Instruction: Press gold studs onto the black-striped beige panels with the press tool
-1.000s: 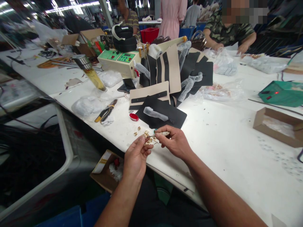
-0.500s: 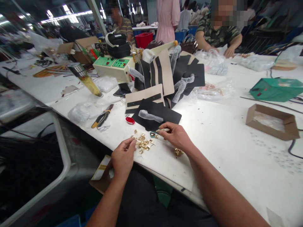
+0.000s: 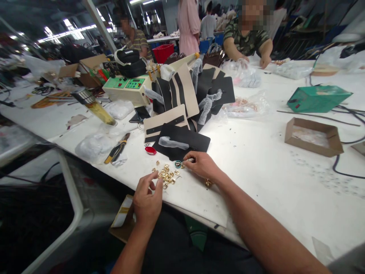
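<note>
Across the white tabletop [image 3: 256, 179], you are holding your left grip [image 3: 148, 198] loosely parted just beside the gold metal fittings [image 3: 165, 176], while your right grip [image 3: 201, 165] is pinching a slim pale tool [image 3: 190, 160] near a teal ring [image 3: 178, 164].

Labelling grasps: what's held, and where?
The right hand pinches a white stick near one end in its fingers; the left hand shows nothing held, above gold fittings.
</note>
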Demonstrator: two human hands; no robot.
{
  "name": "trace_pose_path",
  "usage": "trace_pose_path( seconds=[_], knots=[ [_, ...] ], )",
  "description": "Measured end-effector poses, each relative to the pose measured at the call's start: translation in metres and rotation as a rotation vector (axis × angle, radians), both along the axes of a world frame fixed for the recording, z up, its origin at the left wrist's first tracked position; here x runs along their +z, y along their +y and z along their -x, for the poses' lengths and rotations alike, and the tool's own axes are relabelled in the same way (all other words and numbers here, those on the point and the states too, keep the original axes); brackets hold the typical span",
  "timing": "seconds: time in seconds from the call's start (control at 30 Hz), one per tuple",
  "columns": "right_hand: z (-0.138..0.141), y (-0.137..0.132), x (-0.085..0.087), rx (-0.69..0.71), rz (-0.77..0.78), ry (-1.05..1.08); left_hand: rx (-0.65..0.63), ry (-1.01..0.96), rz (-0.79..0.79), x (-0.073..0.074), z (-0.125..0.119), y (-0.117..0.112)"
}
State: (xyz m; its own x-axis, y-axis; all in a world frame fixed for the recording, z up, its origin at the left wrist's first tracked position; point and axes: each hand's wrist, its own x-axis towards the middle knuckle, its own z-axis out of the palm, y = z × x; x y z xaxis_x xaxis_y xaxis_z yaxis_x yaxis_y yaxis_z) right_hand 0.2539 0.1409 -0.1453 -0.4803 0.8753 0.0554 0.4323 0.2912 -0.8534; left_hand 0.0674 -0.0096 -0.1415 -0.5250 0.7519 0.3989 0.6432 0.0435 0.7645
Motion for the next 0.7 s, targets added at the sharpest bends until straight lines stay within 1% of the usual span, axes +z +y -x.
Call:
trace_pose_path(
  seconds=[0.07,0.13,0.23,0.3,0.37,0.47,0.6,0.7],
  knots=[
    [-0.001,0.001,0.002,-0.003,0.029,0.077,-0.116,-0.054,0.019,0.001,-0.017,-0.003],
    [-0.003,0.002,0.004,-0.014,0.102,0.17,-0.26,-0.059,0.083,-0.002,-0.036,-0.002],
    [-0.008,0.005,0.011,-0.043,0.253,0.297,-0.45,0.045,0.178,-0.011,-0.061,0.005],
    [-0.013,0.007,0.017,-0.06,0.32,0.377,-0.53,0.137,0.211,-0.018,-0.074,0.012],
    [-0.016,0.009,0.02,-0.073,0.359,0.467,-0.567,0.22,0.238,-0.023,-0.082,0.019],
    [-0.019,0.011,0.022,-0.093,0.406,0.575,-0.571,0.34,0.274,-0.027,-0.089,0.026],
    [-0.018,0.011,0.021,-0.1,0.438,0.632,-0.56,0.459,0.314,-0.026,-0.092,0.034],
    [-0.017,0.01,0.022,-0.099,0.45,0.64,-0.583,0.491,0.335,-0.022,-0.094,0.037]
  ],
)
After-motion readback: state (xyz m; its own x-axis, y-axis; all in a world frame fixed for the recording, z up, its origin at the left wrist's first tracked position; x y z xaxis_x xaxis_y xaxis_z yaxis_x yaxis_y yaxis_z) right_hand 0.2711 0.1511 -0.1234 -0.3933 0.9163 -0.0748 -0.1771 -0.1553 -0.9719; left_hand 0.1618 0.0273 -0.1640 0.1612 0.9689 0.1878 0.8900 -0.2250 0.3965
